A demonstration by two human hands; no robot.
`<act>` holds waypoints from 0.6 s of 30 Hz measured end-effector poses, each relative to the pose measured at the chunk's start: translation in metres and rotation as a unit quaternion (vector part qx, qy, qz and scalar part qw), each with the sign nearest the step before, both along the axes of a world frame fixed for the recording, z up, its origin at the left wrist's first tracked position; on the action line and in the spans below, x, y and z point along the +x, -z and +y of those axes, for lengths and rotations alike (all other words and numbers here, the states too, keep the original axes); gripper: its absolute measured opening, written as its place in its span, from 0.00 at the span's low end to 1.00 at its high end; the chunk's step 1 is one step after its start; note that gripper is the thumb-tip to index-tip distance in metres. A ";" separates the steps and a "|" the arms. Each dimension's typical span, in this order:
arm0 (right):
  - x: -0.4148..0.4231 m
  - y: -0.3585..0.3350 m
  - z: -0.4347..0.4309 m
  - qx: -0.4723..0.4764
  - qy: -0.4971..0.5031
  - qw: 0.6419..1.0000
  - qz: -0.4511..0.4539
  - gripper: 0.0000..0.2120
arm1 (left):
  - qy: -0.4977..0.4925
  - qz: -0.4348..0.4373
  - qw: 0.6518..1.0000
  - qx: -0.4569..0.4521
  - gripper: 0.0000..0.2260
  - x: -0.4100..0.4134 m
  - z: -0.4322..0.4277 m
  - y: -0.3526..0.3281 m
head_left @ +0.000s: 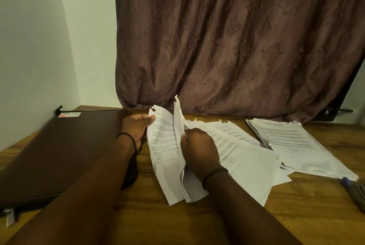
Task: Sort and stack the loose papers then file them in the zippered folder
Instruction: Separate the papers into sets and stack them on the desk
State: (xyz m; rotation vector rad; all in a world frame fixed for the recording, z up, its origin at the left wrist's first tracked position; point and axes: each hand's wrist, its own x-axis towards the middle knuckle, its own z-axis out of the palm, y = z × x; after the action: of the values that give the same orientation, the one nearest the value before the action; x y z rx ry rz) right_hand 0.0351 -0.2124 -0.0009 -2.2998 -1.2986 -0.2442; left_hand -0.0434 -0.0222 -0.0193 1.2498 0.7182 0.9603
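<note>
Folder [59,156]: one, dark, flat on table [148,215] at left, zip pull at near corner. Looks semi-stiff; take by edge.

Left hand [136,126]: pinches top corner of held sheets [164,142].

Right hand [199,146]: fingers curled, grips their right edge.

Held sheets: at least two; thin, light, limp, top edges ragged. Likely tear easily; support at two edges.

Loose sheets [246,158]: just beside on table, several, exact count unclear.

Stack [292,142]: one, farther right, fanned.

Curtain [237,37]: behind.

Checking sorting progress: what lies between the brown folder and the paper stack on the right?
Head view: loose sheets on the table, some gripped by the left hand and right hand.
</note>
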 end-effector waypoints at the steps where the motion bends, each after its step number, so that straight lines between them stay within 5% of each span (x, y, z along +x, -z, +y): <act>1: 0.000 0.000 0.000 0.000 0.000 1.000 0.000 0.16 | -0.002 -0.005 1.000 -0.005 0.09 0.000 0.001 0.001; 7: 0.001 0.003 0.002 0.000 0.002 1.000 -0.017 0.15 | 0.040 -0.031 0.998 -0.037 0.24 0.001 -0.005 0.000; 18: 0.001 0.005 0.004 0.016 0.015 1.000 -0.016 0.14 | 0.056 -0.035 0.997 -0.045 0.12 0.006 -0.019 -0.006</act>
State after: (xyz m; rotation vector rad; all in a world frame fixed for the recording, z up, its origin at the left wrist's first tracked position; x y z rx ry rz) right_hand 0.0359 -0.2088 -0.0060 -2.2986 -1.2676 -0.3096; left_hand -0.0373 -0.0409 -0.0131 1.1607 0.6231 0.8658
